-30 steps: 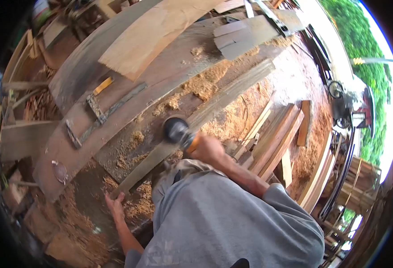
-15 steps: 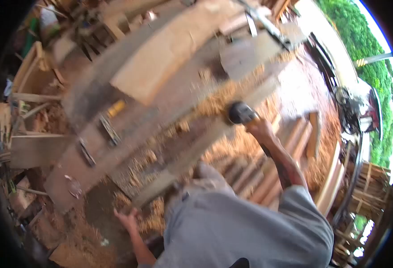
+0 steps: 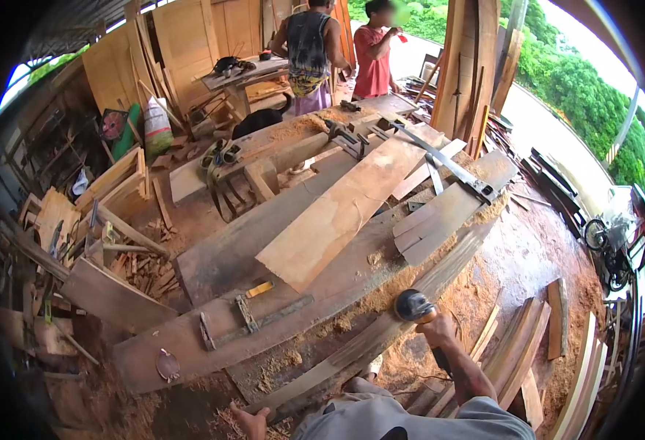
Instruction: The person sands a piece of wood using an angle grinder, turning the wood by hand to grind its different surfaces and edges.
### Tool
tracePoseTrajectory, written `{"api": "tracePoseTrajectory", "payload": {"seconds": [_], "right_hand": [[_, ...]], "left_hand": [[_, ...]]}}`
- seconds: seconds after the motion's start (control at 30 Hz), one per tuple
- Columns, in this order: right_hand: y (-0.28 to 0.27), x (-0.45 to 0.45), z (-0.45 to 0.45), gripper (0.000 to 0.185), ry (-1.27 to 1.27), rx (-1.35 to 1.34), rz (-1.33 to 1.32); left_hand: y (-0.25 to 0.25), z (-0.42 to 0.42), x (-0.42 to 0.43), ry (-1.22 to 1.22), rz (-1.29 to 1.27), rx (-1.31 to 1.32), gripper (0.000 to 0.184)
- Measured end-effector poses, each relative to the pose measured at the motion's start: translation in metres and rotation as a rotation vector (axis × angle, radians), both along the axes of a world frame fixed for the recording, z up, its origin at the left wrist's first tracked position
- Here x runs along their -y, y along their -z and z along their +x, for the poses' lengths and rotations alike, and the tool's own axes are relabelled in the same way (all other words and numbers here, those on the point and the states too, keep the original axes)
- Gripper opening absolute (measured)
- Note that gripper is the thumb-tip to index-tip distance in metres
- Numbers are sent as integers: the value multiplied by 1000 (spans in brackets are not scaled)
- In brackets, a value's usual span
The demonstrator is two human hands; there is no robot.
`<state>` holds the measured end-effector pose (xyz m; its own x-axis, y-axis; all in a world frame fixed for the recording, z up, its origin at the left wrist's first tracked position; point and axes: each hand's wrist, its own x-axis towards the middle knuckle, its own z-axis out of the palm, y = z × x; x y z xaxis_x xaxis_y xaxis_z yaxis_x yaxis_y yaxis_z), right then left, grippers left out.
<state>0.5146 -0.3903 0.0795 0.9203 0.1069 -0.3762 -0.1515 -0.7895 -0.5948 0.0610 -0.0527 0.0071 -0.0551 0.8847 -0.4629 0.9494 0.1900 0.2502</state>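
My right hand (image 3: 438,329) is wrapped round the handle of a round-headed power tool (image 3: 414,306), its dark head on the far part of a long grey-brown plank (image 3: 352,356). At the near left end of that plank is my left hand (image 3: 251,421), its fingers spread and touching the plank's end. Wood shavings (image 3: 403,282) lie along the far side of the plank. Beyond them a metal clamp (image 3: 248,314) with a yellow piece rests on a wide brown board (image 3: 143,361).
Two people stand at the back, one in a dark sleeveless top (image 3: 308,55), one in a red shirt (image 3: 372,62). A wide pale board (image 3: 344,213) and a long metal bar clamp (image 3: 447,161) lie across the bench. Stacked timber (image 3: 517,345) is at the right; a motorcycle (image 3: 616,249) stands beyond.
The view has tilted up, bringing the two people into sight. My right hand has moved the tool farther along the plank, away from my left hand, which stays at the near end.
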Motion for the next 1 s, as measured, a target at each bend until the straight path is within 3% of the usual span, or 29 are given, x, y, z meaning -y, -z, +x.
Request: {"api": "tracePoseTrajectory", "payload": {"seconds": [0.07,0.1,0.13,0.2,0.23,0.33,0.4,0.5,0.53,0.57,0.6,0.63,0.67,0.73,0.77,0.8,0.87,0.9,0.93,1.0], "right_hand": [[26,-10,-13,41,-130,10,-42],[-23,-38,-38,47,-173,-10,-48],[16,-36,-45,46,-226,70,-32],[14,-59,-78,49,-317,63,-116],[8,-72,-95,50,-355,52,-158],[6,-100,-147,49,-400,-69,-239],[1,-117,-174,64,-414,-165,-219],[19,-124,-200,69,-458,-129,-252],[1,-125,-200,64,-391,-178,-175],[32,-111,-196,58,-428,-152,-194],[-14,-120,-180,50,-461,-236,-247],[-3,-102,-172,42,-362,-288,-258],[15,-87,-163,37,-290,-199,-352],[-15,-72,-132,39,-182,-186,-390],[-18,-59,-117,37,-163,-103,-271],[-26,-47,-104,37,-102,-33,-185],[2,-9,-66,42,-12,69,-224],[3,6,-42,44,-7,-35,-216],[20,26,-17,37,-380,141,-415],[60,64,30,25,-674,418,-535]], "left_hand": [[10,-2,-6,-126,-146,281,127],[29,-10,-6,-85,-55,250,128],[50,-15,-6,-98,-50,247,128],[70,-27,-2,65,137,243,129],[73,-33,-8,8,-24,339,130],[60,-27,-11,39,-6,293,134],[50,-25,-9,3,-45,291,134],[29,-24,-12,83,-97,380,133],[34,-24,-14,142,-136,345,133],[48,-28,-16,77,-157,371,131],[52,-34,-15,15,-179,389,129],[16,-12,-16,8,-253,338,122],[23,-14,-17,62,-284,291,122],[44,-21,-18,-30,-237,451,117],[14,-3,-14,-78,-270,454,114],[17,-7,-13,-75,-266,452,114],[40,-16,-21,-83,-262,451,121],[65,-30,-25,69,-83,281,120],[65,-27,-31,98,-87,180,124],[69,-21,-30,93,-94,70,128]]}}
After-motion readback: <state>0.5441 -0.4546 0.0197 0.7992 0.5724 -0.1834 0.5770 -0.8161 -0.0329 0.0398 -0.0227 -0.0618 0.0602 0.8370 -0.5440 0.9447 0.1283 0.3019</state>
